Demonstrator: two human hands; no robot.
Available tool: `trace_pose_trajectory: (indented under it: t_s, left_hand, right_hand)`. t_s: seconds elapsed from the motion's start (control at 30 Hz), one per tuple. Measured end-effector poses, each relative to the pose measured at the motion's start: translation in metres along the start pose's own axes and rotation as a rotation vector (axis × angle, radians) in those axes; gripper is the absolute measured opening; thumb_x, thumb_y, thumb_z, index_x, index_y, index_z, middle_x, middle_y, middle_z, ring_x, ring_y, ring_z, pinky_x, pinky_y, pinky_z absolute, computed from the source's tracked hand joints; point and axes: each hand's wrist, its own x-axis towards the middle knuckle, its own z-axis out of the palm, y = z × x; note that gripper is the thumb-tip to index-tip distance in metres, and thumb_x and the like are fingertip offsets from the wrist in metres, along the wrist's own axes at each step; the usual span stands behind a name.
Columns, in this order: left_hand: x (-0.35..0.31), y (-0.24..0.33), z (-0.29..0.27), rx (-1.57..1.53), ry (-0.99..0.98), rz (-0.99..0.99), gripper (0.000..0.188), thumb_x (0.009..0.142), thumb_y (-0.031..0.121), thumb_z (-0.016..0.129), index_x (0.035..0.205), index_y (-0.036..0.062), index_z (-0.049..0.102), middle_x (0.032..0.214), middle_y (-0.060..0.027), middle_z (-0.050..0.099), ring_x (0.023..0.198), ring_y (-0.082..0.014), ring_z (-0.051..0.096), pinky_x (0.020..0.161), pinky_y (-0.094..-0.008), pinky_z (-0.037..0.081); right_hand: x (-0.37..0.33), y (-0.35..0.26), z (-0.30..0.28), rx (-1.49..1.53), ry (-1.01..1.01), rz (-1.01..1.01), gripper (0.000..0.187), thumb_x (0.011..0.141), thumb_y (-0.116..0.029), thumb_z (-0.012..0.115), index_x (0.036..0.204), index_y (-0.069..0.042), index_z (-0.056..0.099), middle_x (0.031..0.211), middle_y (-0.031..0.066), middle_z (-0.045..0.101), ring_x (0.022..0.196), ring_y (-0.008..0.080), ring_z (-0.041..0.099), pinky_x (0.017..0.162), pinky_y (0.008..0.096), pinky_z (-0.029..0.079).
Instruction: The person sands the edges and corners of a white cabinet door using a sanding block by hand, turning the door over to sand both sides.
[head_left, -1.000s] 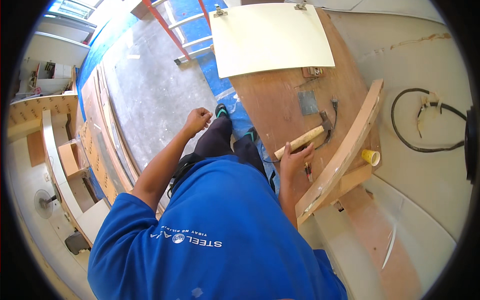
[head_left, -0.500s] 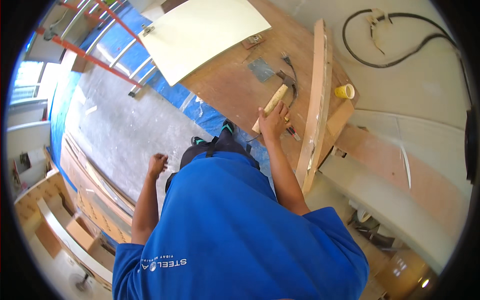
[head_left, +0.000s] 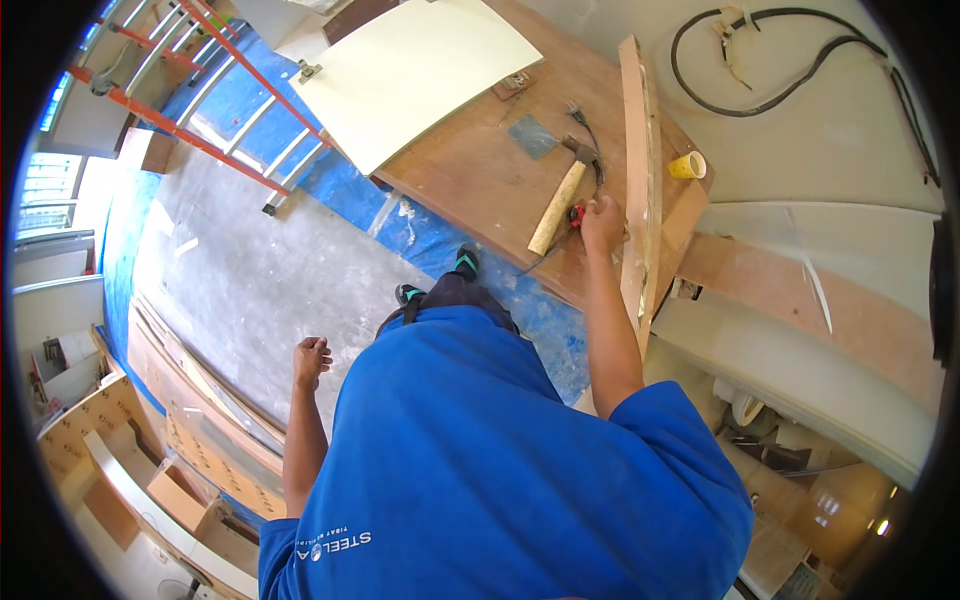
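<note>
My right hand [head_left: 602, 226] is over the brown wooden tabletop, fingers closed on a small red and black tool [head_left: 576, 214] whose exact kind I cannot make out. Beside it lies a hammer [head_left: 557, 208] with a pale wooden handle, its dark head pointing away from me. A dark cord with a plug [head_left: 583, 122] runs past the hammer head. My left hand [head_left: 312, 362] hangs over the grey floor at my left, fingers curled in, with nothing visible in them.
A large cream sheet [head_left: 420, 75] with a clip covers the table's far left. A long wooden strip [head_left: 637, 180] lies along its right, near a yellow cup [head_left: 687, 166]. A grey square piece [head_left: 532, 137] sits beyond the hammer. An orange ladder [head_left: 190, 138] stands far left.
My right hand has left the hammer handle and moved right, closing on the red and black tool. The hammer now lies free on the table. My left hand stays curled.
</note>
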Motion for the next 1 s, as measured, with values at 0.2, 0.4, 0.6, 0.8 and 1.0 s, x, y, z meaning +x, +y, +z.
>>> trace_pose_trajectory:
  t_s: [0.2,0.4,0.6,0.8,1.0]
  left_hand:
    - [0.005,-0.023,-0.002,0.065,-0.051,-0.029,0.029,0.099,0.027,0.065,0.109,0.0003,0.066,0.081,-0.0093,0.068,0.059,-0.0170,0.065,0.049,-0.0298,0.050]
    - [0.000,-0.018,-0.005,0.169,-0.073,0.020,0.031,0.099,0.027,0.065,0.112,-0.0004,0.066,0.081,-0.0097,0.068,0.058,-0.0173,0.064,0.049,-0.0295,0.050]
    - [0.010,0.000,0.001,0.149,-0.091,0.026,0.031,0.099,0.027,0.065,0.113,-0.0007,0.066,0.082,-0.0099,0.068,0.061,-0.0176,0.065,0.049,-0.0295,0.050]
    - [0.025,0.009,0.001,0.165,-0.099,0.011,0.028,0.099,0.024,0.064,0.111,-0.0004,0.066,0.080,-0.0091,0.068,0.059,-0.0172,0.064,0.048,-0.0290,0.049]
    - [0.031,0.025,0.011,0.087,-0.125,0.004,0.029,0.098,0.025,0.066,0.111,-0.0008,0.067,0.079,-0.0083,0.067,0.059,-0.0162,0.064,0.048,-0.0285,0.048]
  right_hand:
    - [-0.007,-0.003,-0.017,-0.004,-0.015,-0.065,0.032,0.091,-0.032,0.068,0.118,-0.013,0.071,0.123,0.0097,0.069,0.119,0.0314,0.063,0.102,0.0603,0.038]
    - [0.007,0.035,-0.026,-0.066,0.048,-0.055,0.031,0.087,-0.020,0.070,0.116,-0.010,0.073,0.118,0.0109,0.072,0.114,0.0326,0.066,0.100,0.0471,0.048]
    - [-0.011,0.075,-0.014,0.049,-0.044,-0.345,0.041,0.083,-0.014,0.069,0.124,-0.010,0.070,0.121,0.0160,0.070,0.118,0.0347,0.064,0.100,0.0480,0.049]
    - [-0.032,0.041,-0.025,-0.033,-0.178,-0.154,0.039,0.086,-0.018,0.073,0.124,-0.008,0.070,0.132,0.0165,0.067,0.121,0.0336,0.064,0.104,0.0447,0.049]
    - [-0.010,0.031,-0.013,0.154,-0.093,-0.232,0.042,0.088,-0.024,0.076,0.124,-0.005,0.069,0.129,0.0178,0.067,0.118,0.0354,0.065,0.102,0.0469,0.050]
